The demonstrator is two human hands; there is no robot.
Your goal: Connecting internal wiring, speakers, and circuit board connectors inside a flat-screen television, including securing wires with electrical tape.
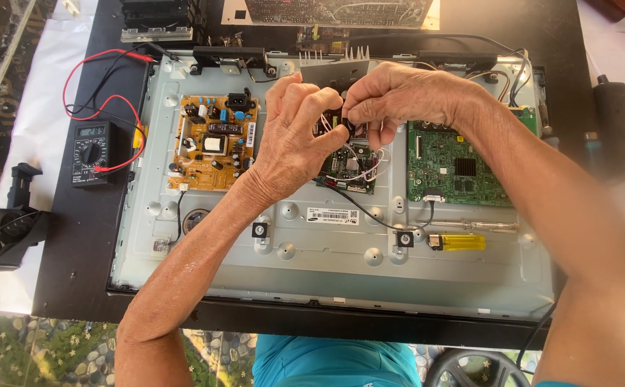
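Both hands pinch a small black connector over an opened flat-screen chassis

The left hand (294, 140) and right hand (398, 100) meet fingertip to fingertip, closed on the black connector (344, 123) above a small circuit board (348, 168); the tan power board (215, 142) lies at 9 o'clock, the green main board (456, 165) at 3 o'clock, a yellow-handled screwdriver (463, 242) at 5 o'clock

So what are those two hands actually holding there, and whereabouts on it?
Both hands pinch a small black connector between their fingers, at the end of thin white wires above the middle circuit board.
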